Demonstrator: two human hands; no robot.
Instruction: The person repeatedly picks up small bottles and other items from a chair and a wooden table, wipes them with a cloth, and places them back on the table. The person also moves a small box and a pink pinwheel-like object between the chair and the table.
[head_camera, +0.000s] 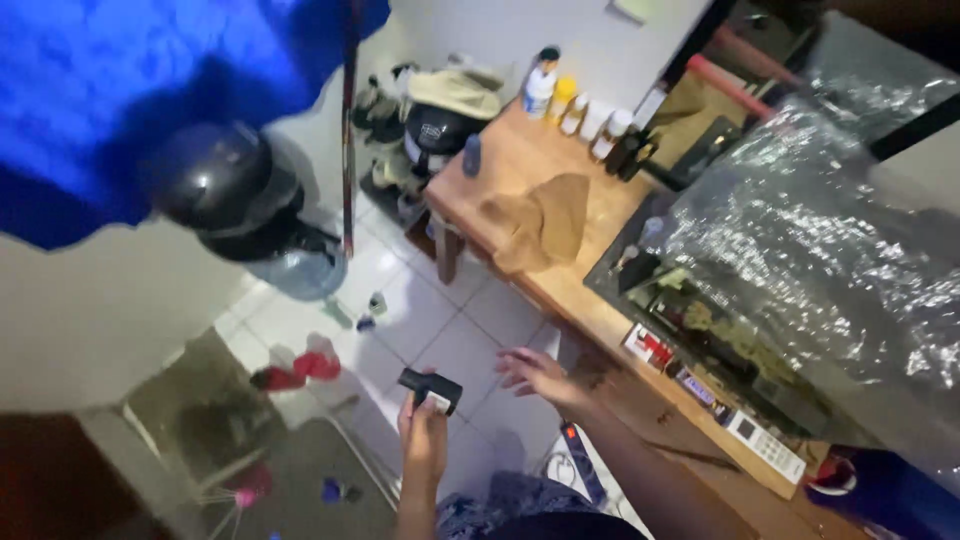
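Observation:
My left hand (423, 438) is raised over the tiled floor and grips a small black cylinder-shaped device (430, 390) with a pale label, held sideways. My right hand (532, 375) hovers just to its right, fingers spread, holding nothing, close to the front edge of a wooden table (520, 160). A glass aquarium (700, 320) with dark plants inside stands on that table, right of my right hand. Crinkled clear plastic sheet (820, 220) covers the aquarium's right side.
A brown cloth (545, 225) lies on the table, with bottles and jars (575, 105) at its far end. A black-topped water jug (250, 215) stands on the floor at left beside a red pole. Blue fabric (120, 80) hangs top left. Small red toys (295, 372) lie on the floor.

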